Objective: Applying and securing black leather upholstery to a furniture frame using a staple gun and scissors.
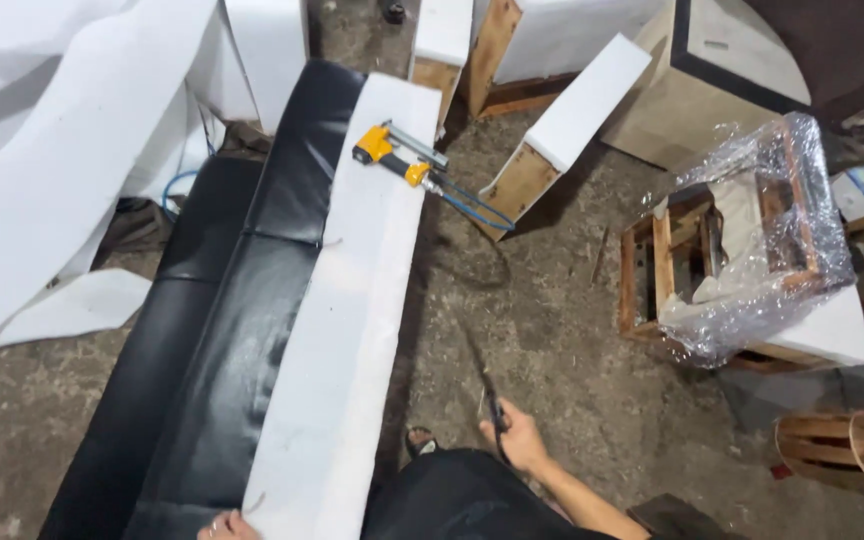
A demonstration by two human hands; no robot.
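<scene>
Scissors are sitting in my right hand, dark-handled, with the blades pointing up and away from me over the concrete floor. My right grip is clamped around the handles, held out to the side of my knee, I judge so that the points stay clear of the white sheet. My left hand is showing only at the bottom edge of the view, fingers resting on the near end of the long white padded panel; whether that grip is pinching the material or just lying on it, I cannot tell.

The white panel is running lengthwise along the right edge of the black leatherette sofa piece, which is lying flat on the floor and carrying it. Its near end is reaching my left hand and its far end is reaching the sofa's far right corner. Lying across that far end is 1 yellow pneumatic stapler, its blue air hose trailing off the right edge down to the floor; parked there, it is probably weighting the sheet while staying out of the cutting line.

Around me, loose white foam sheets are leaning at the far left, white-topped wooden frames are standing beyond the sofa, and 1 wooden frame wrapped in clear plastic film is sitting well apart on the right.
</scene>
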